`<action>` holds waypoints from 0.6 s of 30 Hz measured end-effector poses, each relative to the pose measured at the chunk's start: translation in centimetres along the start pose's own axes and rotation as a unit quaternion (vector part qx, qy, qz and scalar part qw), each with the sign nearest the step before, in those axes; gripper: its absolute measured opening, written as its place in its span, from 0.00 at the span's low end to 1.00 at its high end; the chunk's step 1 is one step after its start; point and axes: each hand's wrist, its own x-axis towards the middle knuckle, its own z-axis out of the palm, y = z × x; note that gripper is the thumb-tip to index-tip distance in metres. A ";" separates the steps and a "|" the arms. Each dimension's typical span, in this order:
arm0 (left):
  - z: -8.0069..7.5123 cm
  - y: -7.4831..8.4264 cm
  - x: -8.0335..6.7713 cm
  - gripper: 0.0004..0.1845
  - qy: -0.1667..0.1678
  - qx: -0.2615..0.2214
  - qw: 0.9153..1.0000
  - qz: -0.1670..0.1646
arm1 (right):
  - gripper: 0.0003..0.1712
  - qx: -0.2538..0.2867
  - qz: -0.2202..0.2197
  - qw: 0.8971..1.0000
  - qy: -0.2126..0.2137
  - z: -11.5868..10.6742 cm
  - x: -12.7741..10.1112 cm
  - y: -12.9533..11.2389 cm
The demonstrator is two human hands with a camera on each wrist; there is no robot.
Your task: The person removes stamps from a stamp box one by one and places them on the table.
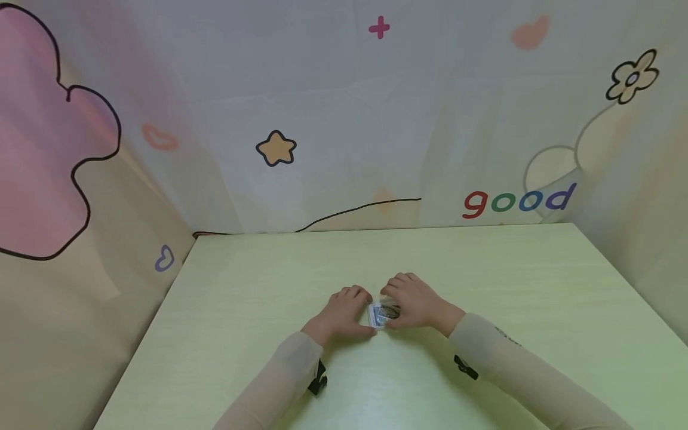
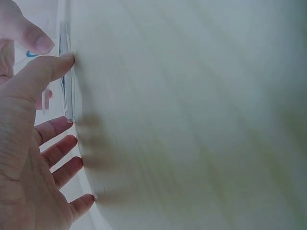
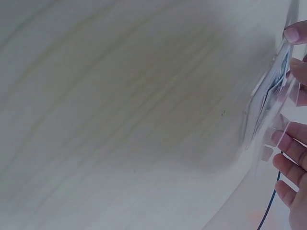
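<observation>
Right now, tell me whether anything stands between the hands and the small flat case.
Nothing visible blocks the left hand, touching the small flat case; the right hand holds a clear plastic piece partly over it.

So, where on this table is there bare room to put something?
The table is bare toward the printed backdrop, outside the left sleeve and right sleeve, and between the sleeves. Crowded: the middle, where left hand and right hand surround a small flat item.
</observation>
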 end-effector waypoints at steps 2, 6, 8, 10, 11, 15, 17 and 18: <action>0.0 0.0 0.0 0.29 -0.002 -0.002 1.000 -0.001 | 0.32 -0.006 -0.001 1.000 0.002 -0.1 -0.1 0.1; -0.1 0.0 0.0 0.30 -0.007 -0.002 1.000 -0.002 | 0.32 -0.013 0.004 1.000 0.001 -0.3 -0.3 0.3; -0.2 0.0 0.0 0.30 -0.007 0.002 1.000 -0.002 | 0.33 -0.012 0.012 1.000 -0.004 -0.4 -0.5 0.5; -0.2 0.0 0.0 0.31 -0.005 0.004 1.000 -0.002 | 0.33 -0.014 0.020 1.000 -0.009 -0.5 -0.6 0.7; -0.2 0.0 0.0 0.31 -0.005 0.005 1.000 -0.003 | 0.33 -0.016 0.023 1.000 -0.012 -0.5 -0.7 0.8; -0.2 0.2 0.0 0.31 -0.006 0.000 1.000 -0.007 | 0.34 -0.010 0.040 0.999 -0.023 -0.6 -1.0 1.6; -0.2 0.3 0.0 0.31 -0.005 0.002 1.000 -0.009 | 0.34 -0.012 0.047 0.998 -0.025 -0.7 -1.1 1.9; -0.2 0.3 0.0 0.32 -0.006 0.002 1.000 -0.011 | 0.34 -0.011 0.051 0.998 -0.026 -0.8 -1.2 2.1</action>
